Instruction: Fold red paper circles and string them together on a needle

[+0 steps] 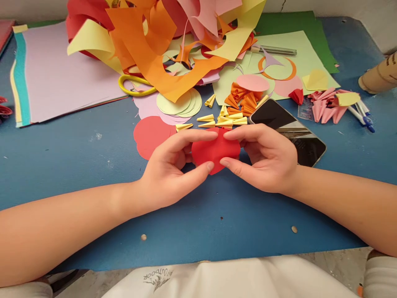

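Note:
Between my two hands is a red paper circle (216,150), held above the front part of the blue table. My left hand (173,165) grips its left side, thumb at the lower edge and index finger at the upper edge. My right hand (266,155) grips the right side the same way. Other fingers are partly hidden behind the paper. Several more red paper circles (151,136) lie just left of my left hand. Small rolled yellow paper cones (225,120) lie right behind the held circle, with orange cones (246,101) beyond them.
A dark phone (305,142) lies beside my right hand. Behind are pale green circles (176,101), yellow-handled scissors (136,92) and a heap of paper scraps (139,37). Pink cones (325,107) and pens (359,114) lie right; a lilac paper stack (62,78) lies left on the table (186,231).

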